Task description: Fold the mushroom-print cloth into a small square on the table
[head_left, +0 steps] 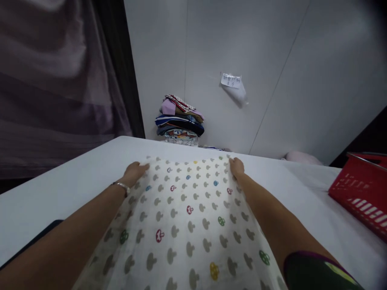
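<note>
A white cloth (181, 217) printed with grey and coloured mushrooms stretches between my two arms, from the far edge down past the bottom of the view. My left hand (136, 172) grips its far left corner, fingers closed. At the far right corner, my right hand (236, 166) pinches the fabric. The far edge sags slightly between the hands, above the white table (287, 189). The near end of the cloth is out of view.
Folded clothes (180, 117) are stacked beyond the table's far edge, by the wall. A red plastic basket (361, 189) stands at the right. A curtain (54, 80) hangs at the left, and a labelled plastic bag (234, 88) hangs on the wall.
</note>
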Demonstrator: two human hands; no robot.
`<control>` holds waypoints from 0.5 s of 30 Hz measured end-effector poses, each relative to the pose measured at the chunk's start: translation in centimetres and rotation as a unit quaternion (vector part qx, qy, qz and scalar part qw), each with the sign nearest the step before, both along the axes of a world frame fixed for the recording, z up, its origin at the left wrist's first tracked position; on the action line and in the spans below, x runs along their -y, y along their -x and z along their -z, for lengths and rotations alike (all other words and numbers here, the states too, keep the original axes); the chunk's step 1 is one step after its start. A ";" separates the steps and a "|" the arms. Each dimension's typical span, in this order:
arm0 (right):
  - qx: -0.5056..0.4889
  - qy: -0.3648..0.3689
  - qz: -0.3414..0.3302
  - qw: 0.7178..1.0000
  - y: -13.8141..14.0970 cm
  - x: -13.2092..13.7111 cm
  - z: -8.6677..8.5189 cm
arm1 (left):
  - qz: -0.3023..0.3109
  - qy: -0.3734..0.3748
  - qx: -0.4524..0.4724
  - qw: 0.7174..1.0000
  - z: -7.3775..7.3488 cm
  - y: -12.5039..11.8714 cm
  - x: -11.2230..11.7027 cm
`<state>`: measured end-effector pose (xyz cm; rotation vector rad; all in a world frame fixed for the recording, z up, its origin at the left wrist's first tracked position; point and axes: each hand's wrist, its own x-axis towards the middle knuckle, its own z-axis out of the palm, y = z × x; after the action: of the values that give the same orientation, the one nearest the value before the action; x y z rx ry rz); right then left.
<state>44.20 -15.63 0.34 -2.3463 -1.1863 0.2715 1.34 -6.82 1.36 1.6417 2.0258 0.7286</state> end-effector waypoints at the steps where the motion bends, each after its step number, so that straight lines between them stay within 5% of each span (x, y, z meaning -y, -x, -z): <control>1: 0.013 -0.006 0.010 1.000 -0.8 0.1 -0.5 | 0.004 -0.002 -0.012 1.000 -0.4 -1.1 -0.2; 4: 0.046 -0.002 0.038 0.998 -3.4 0.6 -1.2 | 0.014 0.000 -0.054 0.998 -0.7 -4.8 -0.9; 7: 0.058 0.033 0.049 0.997 -5.3 1.3 -0.3 | 0.022 0.005 -0.078 0.997 0.7 -7.7 -1.5; 11: 0.060 0.077 0.030 0.995 -6.0 1.9 1.1 | 0.015 0.000 -0.110 0.994 2.2 -8.6 -2.1; 15: 0.099 0.052 -0.016 0.994 -4.4 3.8 1.2 | 0.022 0.001 -0.123 0.992 1.8 -8.4 -1.5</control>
<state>48.55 -19.47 -0.87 -2.4933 -1.3334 0.1165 9.73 -5.34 -0.40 1.8458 2.1459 0.5306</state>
